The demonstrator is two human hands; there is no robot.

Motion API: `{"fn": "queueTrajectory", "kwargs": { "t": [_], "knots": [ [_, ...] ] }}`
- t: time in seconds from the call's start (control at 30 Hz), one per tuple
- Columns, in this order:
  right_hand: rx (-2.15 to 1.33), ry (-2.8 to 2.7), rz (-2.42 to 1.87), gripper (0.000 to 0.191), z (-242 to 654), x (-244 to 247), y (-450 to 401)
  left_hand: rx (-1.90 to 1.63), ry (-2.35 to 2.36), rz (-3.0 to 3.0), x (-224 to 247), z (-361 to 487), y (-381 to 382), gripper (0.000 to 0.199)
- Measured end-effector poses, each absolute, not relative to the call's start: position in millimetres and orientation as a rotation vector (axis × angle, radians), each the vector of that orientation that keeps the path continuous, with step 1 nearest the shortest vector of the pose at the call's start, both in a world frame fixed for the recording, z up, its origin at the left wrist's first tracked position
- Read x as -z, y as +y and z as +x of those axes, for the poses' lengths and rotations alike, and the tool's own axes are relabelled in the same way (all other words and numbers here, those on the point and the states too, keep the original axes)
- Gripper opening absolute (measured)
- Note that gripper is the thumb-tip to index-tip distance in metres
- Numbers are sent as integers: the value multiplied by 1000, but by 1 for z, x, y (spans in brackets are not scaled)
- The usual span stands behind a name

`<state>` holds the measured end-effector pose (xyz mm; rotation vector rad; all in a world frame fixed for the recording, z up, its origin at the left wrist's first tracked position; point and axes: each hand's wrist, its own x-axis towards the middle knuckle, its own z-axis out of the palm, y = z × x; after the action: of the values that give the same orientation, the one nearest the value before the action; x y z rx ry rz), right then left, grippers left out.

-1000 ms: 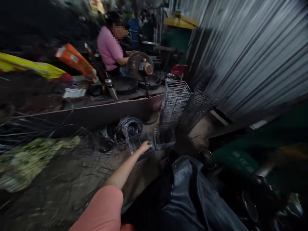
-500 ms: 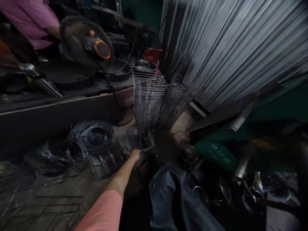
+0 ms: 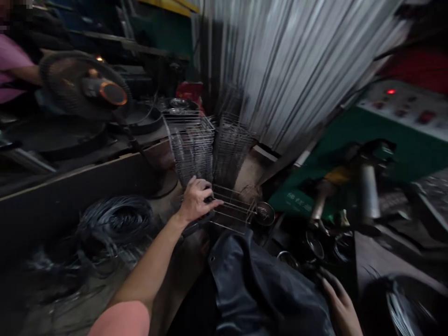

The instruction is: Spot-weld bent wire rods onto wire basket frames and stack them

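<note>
My left hand [image 3: 198, 200] is closed round the end of a bent wire rack [image 3: 233, 207], made of thin parallel rods with a turned-up end. The rack stretches to the right, in front of the tall stacks. My right hand [image 3: 338, 298] is low at the right, beside the dark apron [image 3: 259, 284] over my lap. Its finger ends look dark and blurred, so their grip is unclear. Just beyond my left hand rises a tall stack of wire racks [image 3: 192, 149], with a second stack [image 3: 233, 149] to its right.
A wire coil [image 3: 117, 217] lies on the floor at the left. A fan [image 3: 86, 86] and a person in a pink top [image 3: 16, 70] are behind the low board. A small round bowl [image 3: 265, 213] sits near the rack's end. A green machine [image 3: 395, 135] stands at the right.
My left hand has come up from the low pile of racks and now holds one rack out to the right. My right hand has come into view. The view has turned right.
</note>
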<state>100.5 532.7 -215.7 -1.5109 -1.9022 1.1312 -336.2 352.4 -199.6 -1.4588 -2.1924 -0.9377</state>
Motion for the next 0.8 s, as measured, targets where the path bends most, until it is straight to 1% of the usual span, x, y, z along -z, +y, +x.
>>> {"fn": "queueTrajectory", "kwargs": {
  "t": [0.07, 0.17, 0.23, 0.27, 0.33, 0.43, 0.53, 0.6, 0.67, 0.73, 0.8],
  "knots": [
    [-1126, -2079, -1294, 51, 81, 182, 525, 947, -2002, -1697, 166, -301, 369, 43],
    [-1019, -2374, -880, 51, 55, 126, 505, 928, -1763, -1965, 130, -247, 391, 42],
    [-1093, -2531, -731, 47, 47, 105, 490, 949, -1624, -2090, 117, -216, 404, 40],
    [-1173, -2565, -710, 43, 47, 102, 484, 964, -1573, -2141, 113, -202, 410, 40],
    [-1352, -2507, -761, 38, 53, 109, 475, 993, -1538, -2193, 110, -180, 420, 38],
    [-1504, -2192, -966, 37, 74, 135, 474, 1111, -1686, -2093, 118, -157, 428, 38],
    [-1637, -1817, -1115, 39, 92, 156, 479, 1462, -1912, -1826, 139, -139, 426, 36],
    [-1696, -1607, -1112, 42, 97, 164, 478, 1789, -2085, -1672, 156, -126, 424, 35],
    [-1666, -1481, -1076, 42, 95, 170, 469, 2088, -2254, -1650, 172, -110, 423, 38],
    [-1601, -1429, -1047, 41, 88, 176, 455, 2270, -2364, -1760, 183, -93, 422, 46],
    [-1585, -1447, -1009, 41, 85, 181, 442, 2328, -2413, -1809, 188, -76, 422, 52]
  ]
}}
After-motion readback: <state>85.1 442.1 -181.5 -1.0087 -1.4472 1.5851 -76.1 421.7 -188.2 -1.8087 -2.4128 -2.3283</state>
